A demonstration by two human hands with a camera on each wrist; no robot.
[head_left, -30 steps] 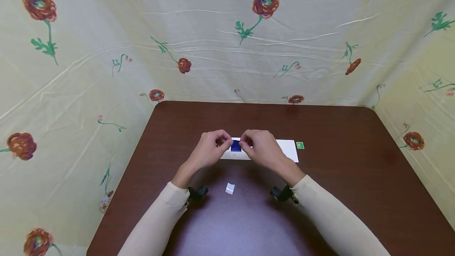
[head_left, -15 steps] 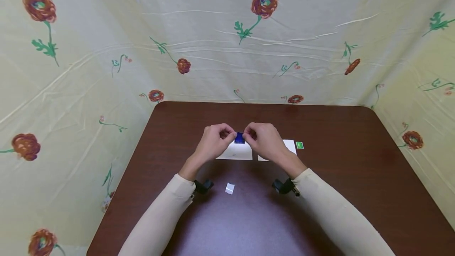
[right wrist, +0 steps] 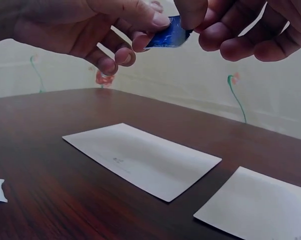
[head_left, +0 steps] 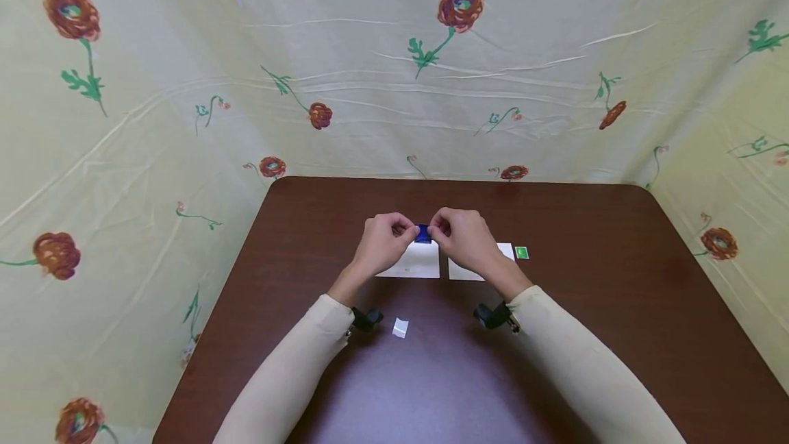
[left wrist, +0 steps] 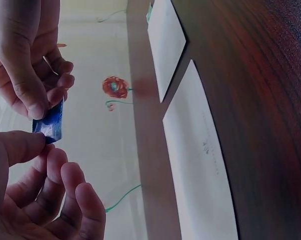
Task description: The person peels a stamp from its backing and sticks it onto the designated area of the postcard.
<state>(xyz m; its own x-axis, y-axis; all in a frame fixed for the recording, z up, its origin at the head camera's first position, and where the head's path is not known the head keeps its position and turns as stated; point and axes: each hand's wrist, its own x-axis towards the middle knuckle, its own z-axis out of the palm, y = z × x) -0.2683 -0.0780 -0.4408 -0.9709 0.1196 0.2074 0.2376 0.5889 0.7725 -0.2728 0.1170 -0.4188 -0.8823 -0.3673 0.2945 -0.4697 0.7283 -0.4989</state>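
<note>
Between both hands is a small glossy blue stamp (head_left: 422, 233) with serrated edges, raised above the table. My left hand (head_left: 387, 244) pinches its left side with thumb and fingers; my right hand (head_left: 464, 238) pinches the right side. The left wrist view shows the stamp (left wrist: 51, 125) with a thumb tip on each end. Seen from the right wrist, the stamp (right wrist: 170, 37) tilts and its lower edge is bare. Under the hands lie two white paper rectangles, a left one (head_left: 413, 262) and a right one (head_left: 465, 271), partly hidden by the right hand.
A green stamp (head_left: 522, 253) with a white border lies right of the papers. Nearer the person is a small white paper scrap (head_left: 400, 327). The dark brown table (head_left: 592, 245) meets a flowered cloth (head_left: 357, 33) behind it.
Both hands have moved up and slightly right in the head view, carrying the blue stamp from over the papers toward their far edge. The gap between the two papers has come into view.
</note>
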